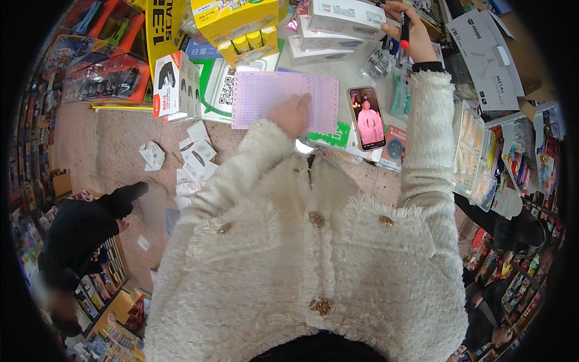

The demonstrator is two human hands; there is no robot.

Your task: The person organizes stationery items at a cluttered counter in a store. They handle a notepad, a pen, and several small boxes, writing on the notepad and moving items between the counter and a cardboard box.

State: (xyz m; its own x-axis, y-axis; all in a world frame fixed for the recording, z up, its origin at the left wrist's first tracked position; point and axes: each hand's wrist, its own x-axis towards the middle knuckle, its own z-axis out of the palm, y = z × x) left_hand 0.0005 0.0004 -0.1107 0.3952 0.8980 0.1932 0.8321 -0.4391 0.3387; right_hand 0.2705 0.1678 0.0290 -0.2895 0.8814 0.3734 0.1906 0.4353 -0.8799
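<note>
My left hand [291,113] rests on a printed pinkish-purple form sheet [253,99] with perforated side edges, one finger extended along its print. At the upper right my right hand [414,34] has a black marker pen with a red end [404,31] between its fingers, and its fingertips are at the end of a stack of white boxes [346,20]. Below that hand lie a clear plastic pack [376,63] and a teal item in clear packaging [400,95]. A smartphone [366,118] with a lit screen lies to the right of the sheet.
Yellow cartons [235,20] and a white-and-red box [174,86] stand to the left. A metal compass box [484,59] and stationery trays [470,149] are at the right. White papers [196,154] lie on the floor. Other people [81,235] are beside the shelves.
</note>
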